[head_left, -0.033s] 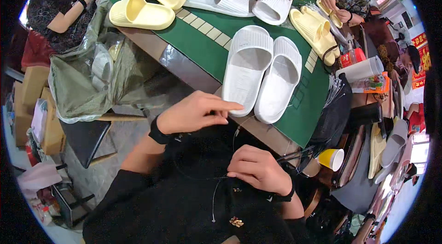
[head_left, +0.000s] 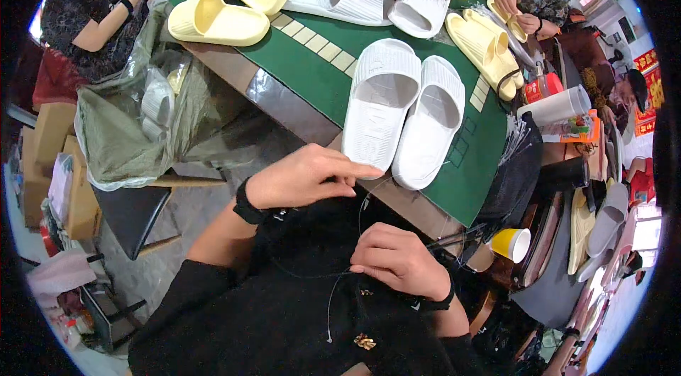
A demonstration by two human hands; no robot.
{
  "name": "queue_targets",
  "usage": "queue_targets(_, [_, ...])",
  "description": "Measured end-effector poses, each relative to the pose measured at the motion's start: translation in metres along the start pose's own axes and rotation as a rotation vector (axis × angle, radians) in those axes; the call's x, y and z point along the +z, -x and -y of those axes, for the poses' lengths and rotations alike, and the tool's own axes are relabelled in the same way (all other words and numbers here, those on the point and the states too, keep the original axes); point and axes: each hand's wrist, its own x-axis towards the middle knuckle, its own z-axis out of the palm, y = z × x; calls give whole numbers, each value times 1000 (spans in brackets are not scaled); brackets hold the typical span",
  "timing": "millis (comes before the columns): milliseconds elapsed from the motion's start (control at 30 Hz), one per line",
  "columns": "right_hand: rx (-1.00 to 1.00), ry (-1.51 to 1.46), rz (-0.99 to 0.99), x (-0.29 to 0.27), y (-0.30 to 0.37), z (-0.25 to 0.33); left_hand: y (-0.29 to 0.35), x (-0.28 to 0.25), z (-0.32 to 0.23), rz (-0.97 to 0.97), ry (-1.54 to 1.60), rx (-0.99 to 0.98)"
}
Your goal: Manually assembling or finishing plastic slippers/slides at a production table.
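A pair of light grey ribbed slide sandals lies side by side, heels toward me, at the table's near edge: a left slide (head_left: 370, 120) and a right slide (head_left: 425, 131). My left hand (head_left: 301, 177) has its index finger stretched out, the fingertip at the left slide's heel. Its other fingers are loosely bent, and I see nothing held in it. Close to my black shirt, my right hand (head_left: 401, 262) is closed in a pinch on a thin dark cord (head_left: 305, 275). A thin strand (head_left: 330, 312) with a small end hangs below that hand.
Yellow slides (head_left: 220, 21) and more grey slides (head_left: 340, 3) lie across the green mat (head_left: 284, 57). A bundle of thin black ties (head_left: 511, 170) and a yellow cup (head_left: 509, 245) are at the right. A lined bag (head_left: 120, 128) holds slides at left. Co-workers' hands (head_left: 521, 14) handle a yellow slide.
My left hand has shifted slightly right, its fingertip along the left slide's heel. My right hand stays in place.
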Motion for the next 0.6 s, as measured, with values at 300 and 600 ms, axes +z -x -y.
queue_targets(300, [-8, 43, -30, -5, 1, 4, -18, 9, -5, 38, -207, 206])
queue_targets(600, [-2, 44, -79, -10, 12, 1, -14, 10, -24, -28, -312, 167])
